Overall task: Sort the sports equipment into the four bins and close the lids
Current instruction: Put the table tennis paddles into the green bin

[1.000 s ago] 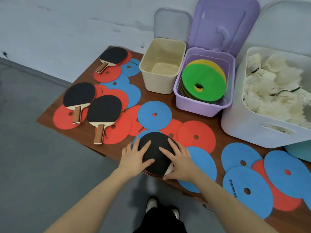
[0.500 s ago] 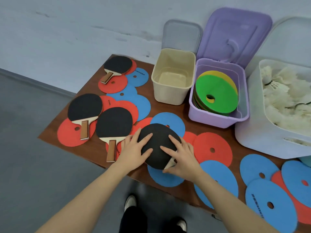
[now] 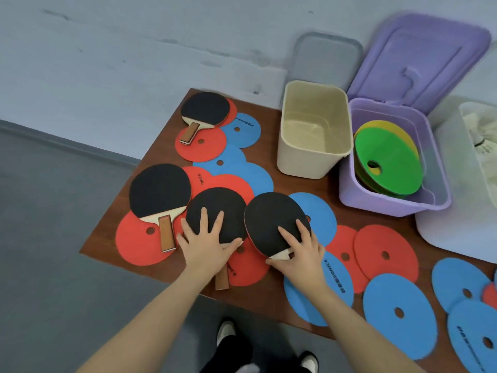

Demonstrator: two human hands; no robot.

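Head camera looks down on a brown table point(image 3: 258, 294) scattered with flat red and blue discs. The left hand point(image 3: 207, 244) lies flat with fingers spread on the black face of one paddle point(image 3: 215, 211), whose wooden handle pokes out below the wrist over a red disc point(image 3: 247, 267). Just beside it, the right hand point(image 3: 298, 254) grips a second paddle point(image 3: 274, 219) at the neck, fingers over the black rubber and thumb at the pale wood; its blade looks tilted up over a blue disc point(image 3: 320, 214). Two more paddles rest further left: one point(image 3: 158, 189) on a red disc near the table's front corner, another point(image 3: 204, 109) toward the back. Behind them stands a cream bin point(image 3: 312, 162), open and bare inside. Next to it a purple bin point(image 3: 392, 203) holds green and yellow discs point(image 3: 390, 154), its lid point(image 3: 419, 57) tipped back. A white bin point(image 3: 457, 227) sits at the right edge, with something white inside it.
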